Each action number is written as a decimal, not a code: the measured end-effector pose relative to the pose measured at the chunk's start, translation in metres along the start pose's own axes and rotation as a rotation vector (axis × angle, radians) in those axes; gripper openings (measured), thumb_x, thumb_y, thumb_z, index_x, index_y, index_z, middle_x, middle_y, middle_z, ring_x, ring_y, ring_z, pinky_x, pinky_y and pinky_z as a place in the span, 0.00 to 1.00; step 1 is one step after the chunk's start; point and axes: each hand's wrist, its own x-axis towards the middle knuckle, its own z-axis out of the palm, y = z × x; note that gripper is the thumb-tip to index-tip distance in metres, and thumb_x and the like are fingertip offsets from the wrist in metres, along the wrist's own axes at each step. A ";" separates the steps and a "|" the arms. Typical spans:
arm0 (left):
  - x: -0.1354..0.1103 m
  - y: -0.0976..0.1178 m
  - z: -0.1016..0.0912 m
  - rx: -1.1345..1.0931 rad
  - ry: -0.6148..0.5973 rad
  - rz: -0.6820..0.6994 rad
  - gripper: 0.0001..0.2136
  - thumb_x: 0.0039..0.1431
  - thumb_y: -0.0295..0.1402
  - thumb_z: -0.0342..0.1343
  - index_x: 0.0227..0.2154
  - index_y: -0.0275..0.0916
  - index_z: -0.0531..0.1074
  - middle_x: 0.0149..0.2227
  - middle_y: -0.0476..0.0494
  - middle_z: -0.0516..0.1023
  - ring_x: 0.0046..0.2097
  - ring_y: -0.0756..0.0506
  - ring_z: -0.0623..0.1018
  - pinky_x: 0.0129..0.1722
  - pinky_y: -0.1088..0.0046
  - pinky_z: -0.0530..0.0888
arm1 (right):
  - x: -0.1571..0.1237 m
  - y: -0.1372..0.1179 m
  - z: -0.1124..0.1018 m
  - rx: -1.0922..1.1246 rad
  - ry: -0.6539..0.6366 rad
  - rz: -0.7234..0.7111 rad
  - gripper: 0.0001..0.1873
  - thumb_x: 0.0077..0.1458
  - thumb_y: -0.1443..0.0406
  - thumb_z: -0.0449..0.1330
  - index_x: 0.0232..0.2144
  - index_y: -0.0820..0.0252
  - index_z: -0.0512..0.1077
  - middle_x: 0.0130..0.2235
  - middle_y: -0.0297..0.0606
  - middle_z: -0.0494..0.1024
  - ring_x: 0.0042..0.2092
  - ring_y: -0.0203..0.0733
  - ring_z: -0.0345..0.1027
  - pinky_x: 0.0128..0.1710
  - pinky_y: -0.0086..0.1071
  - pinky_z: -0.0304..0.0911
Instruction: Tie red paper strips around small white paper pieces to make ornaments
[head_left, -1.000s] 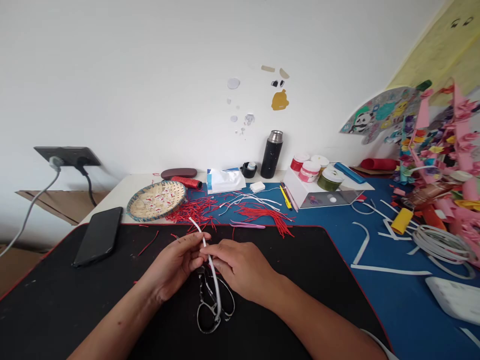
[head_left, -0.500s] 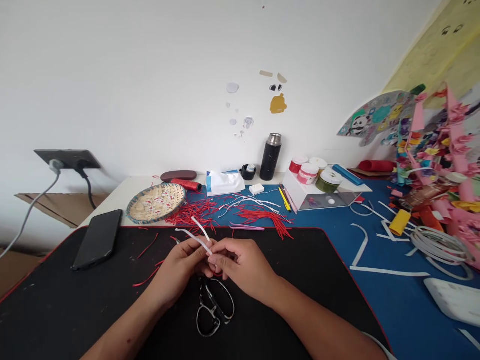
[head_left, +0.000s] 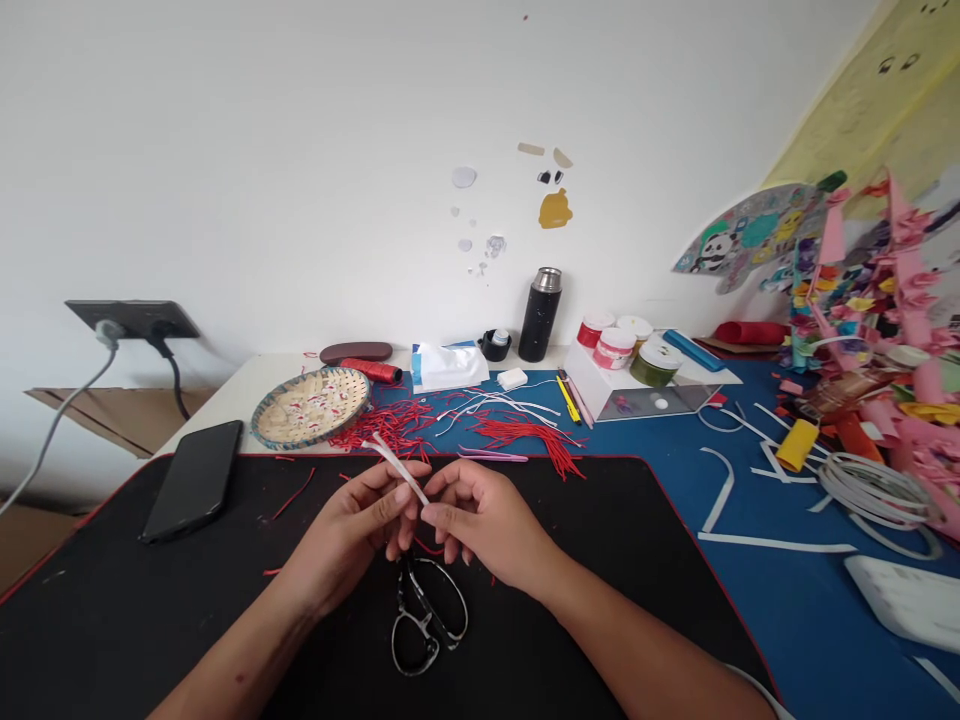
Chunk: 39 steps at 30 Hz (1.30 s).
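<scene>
Between my hands is a narrow white strip [head_left: 396, 464], its two ends lying close together and pointing up to the left. My left hand [head_left: 371, 515] pinches it with the thumb against the fingers. Lower down, the thumb and forefinger of my right hand [head_left: 469, 510] grip the strip's other end. A bit of red cord [head_left: 430, 548] shows below the fingers; whether it is joined to the strip I cannot tell. Just under my hands, a pair of scissors [head_left: 429, 615] lies on the black mat [head_left: 585, 640], blades partly hidden.
A woven basket [head_left: 311, 408] stands beyond my left hand, near a phone [head_left: 193, 480]. Bundles of red cord [head_left: 536, 438] and white cords [head_left: 499, 405] lie behind. A black flask [head_left: 541, 315] and paint jars [head_left: 615, 347] stand by the wall. White strips [head_left: 776, 542] lie at right.
The white strip's two ends were spread apart and are now drawn together. My left hand has shifted slightly left and down, its thumb now pressing on the strip.
</scene>
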 end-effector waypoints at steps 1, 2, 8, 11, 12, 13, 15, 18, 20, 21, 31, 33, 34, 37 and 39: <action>0.000 0.001 -0.001 0.004 0.017 0.016 0.20 0.48 0.42 0.76 0.43 0.38 0.83 0.23 0.50 0.76 0.21 0.53 0.70 0.18 0.80 0.65 | 0.000 0.000 0.000 -0.006 -0.010 0.018 0.09 0.58 0.65 0.65 0.41 0.59 0.71 0.25 0.26 0.74 0.20 0.31 0.67 0.17 0.22 0.57; 0.000 0.002 -0.003 0.015 0.031 0.030 0.20 0.49 0.43 0.75 0.42 0.38 0.83 0.21 0.51 0.74 0.20 0.53 0.69 0.18 0.81 0.63 | 0.000 0.000 0.000 -0.011 -0.020 0.032 0.10 0.58 0.66 0.65 0.42 0.59 0.71 0.25 0.26 0.74 0.20 0.30 0.67 0.17 0.21 0.57; 0.001 0.005 -0.003 0.080 0.079 0.074 0.15 0.51 0.43 0.74 0.31 0.35 0.82 0.20 0.50 0.73 0.21 0.53 0.68 0.19 0.80 0.63 | -0.001 0.000 0.001 -0.010 -0.053 0.070 0.10 0.61 0.66 0.63 0.45 0.59 0.72 0.26 0.27 0.74 0.19 0.30 0.66 0.17 0.22 0.57; 0.002 0.004 0.002 0.057 0.073 0.081 0.15 0.48 0.42 0.75 0.31 0.35 0.83 0.21 0.49 0.75 0.23 0.51 0.71 0.19 0.79 0.65 | -0.001 0.001 0.000 -0.004 -0.080 0.050 0.09 0.64 0.61 0.61 0.43 0.60 0.72 0.26 0.28 0.75 0.20 0.30 0.66 0.17 0.22 0.57; 0.002 0.003 0.003 0.050 0.066 0.074 0.15 0.47 0.42 0.76 0.31 0.36 0.83 0.21 0.49 0.76 0.23 0.50 0.72 0.19 0.79 0.66 | 0.000 0.002 0.000 0.003 -0.085 0.045 0.10 0.65 0.59 0.60 0.42 0.61 0.72 0.26 0.29 0.75 0.20 0.30 0.66 0.17 0.22 0.56; 0.002 0.002 0.004 0.045 0.058 0.063 0.16 0.47 0.42 0.76 0.31 0.35 0.83 0.21 0.48 0.76 0.23 0.50 0.73 0.19 0.79 0.67 | 0.000 0.002 -0.001 0.009 -0.085 0.040 0.11 0.66 0.58 0.60 0.40 0.61 0.72 0.26 0.29 0.75 0.19 0.30 0.66 0.17 0.22 0.56; 0.002 0.002 0.003 0.038 0.049 0.040 0.16 0.46 0.41 0.76 0.32 0.35 0.84 0.22 0.47 0.77 0.23 0.50 0.74 0.20 0.79 0.68 | 0.001 0.003 -0.002 0.020 -0.074 0.027 0.14 0.66 0.55 0.58 0.38 0.62 0.72 0.24 0.30 0.75 0.19 0.30 0.66 0.17 0.22 0.56; 0.004 0.003 -0.001 0.027 0.094 0.051 0.16 0.46 0.40 0.77 0.33 0.34 0.84 0.23 0.46 0.78 0.23 0.51 0.73 0.19 0.80 0.68 | 0.001 0.001 -0.004 0.017 -0.045 0.008 0.16 0.65 0.54 0.59 0.38 0.62 0.74 0.22 0.29 0.74 0.19 0.30 0.65 0.18 0.22 0.56; 0.005 0.006 -0.006 0.042 0.146 0.078 0.17 0.44 0.40 0.78 0.33 0.33 0.85 0.24 0.45 0.80 0.23 0.51 0.74 0.20 0.80 0.70 | 0.002 0.000 -0.006 0.003 -0.022 0.008 0.16 0.64 0.54 0.60 0.38 0.62 0.75 0.22 0.28 0.73 0.18 0.30 0.65 0.18 0.23 0.56; 0.006 0.007 -0.008 0.056 0.167 0.087 0.17 0.43 0.39 0.78 0.33 0.33 0.85 0.25 0.44 0.81 0.24 0.50 0.75 0.21 0.79 0.71 | 0.002 -0.001 -0.007 -0.003 -0.010 0.012 0.16 0.64 0.54 0.61 0.38 0.63 0.75 0.21 0.28 0.73 0.18 0.30 0.65 0.18 0.23 0.56; 0.007 0.010 -0.018 0.145 0.221 0.150 0.17 0.44 0.41 0.78 0.34 0.36 0.84 0.28 0.43 0.84 0.27 0.48 0.78 0.26 0.77 0.75 | 0.005 0.000 -0.008 -0.056 0.055 -0.003 0.12 0.63 0.57 0.60 0.36 0.61 0.73 0.21 0.28 0.73 0.18 0.32 0.65 0.18 0.24 0.54; 0.007 0.007 -0.016 0.212 0.200 0.170 0.16 0.47 0.42 0.76 0.34 0.36 0.84 0.29 0.42 0.84 0.27 0.47 0.79 0.26 0.76 0.75 | 0.004 0.002 -0.008 -0.078 0.046 -0.008 0.12 0.64 0.57 0.59 0.36 0.61 0.74 0.23 0.30 0.74 0.20 0.32 0.66 0.18 0.24 0.54; 0.006 0.005 -0.014 0.255 0.186 0.178 0.16 0.49 0.43 0.75 0.34 0.36 0.84 0.29 0.42 0.84 0.27 0.47 0.79 0.26 0.75 0.76 | 0.004 0.003 -0.007 -0.099 0.038 -0.018 0.13 0.65 0.57 0.59 0.36 0.61 0.74 0.24 0.31 0.75 0.21 0.32 0.67 0.19 0.24 0.55; 0.004 0.001 -0.006 0.366 0.120 0.162 0.15 0.53 0.45 0.72 0.34 0.38 0.83 0.27 0.43 0.83 0.26 0.46 0.79 0.26 0.74 0.75 | 0.002 0.007 -0.006 -0.220 0.035 -0.085 0.12 0.67 0.58 0.59 0.37 0.61 0.76 0.24 0.30 0.75 0.23 0.32 0.67 0.23 0.25 0.59; 0.003 0.000 -0.002 0.384 0.055 0.124 0.15 0.54 0.46 0.71 0.34 0.38 0.83 0.25 0.44 0.82 0.25 0.47 0.78 0.25 0.74 0.75 | 0.001 0.008 -0.006 -0.291 0.042 -0.108 0.12 0.67 0.59 0.59 0.36 0.60 0.77 0.23 0.29 0.74 0.22 0.32 0.67 0.25 0.25 0.60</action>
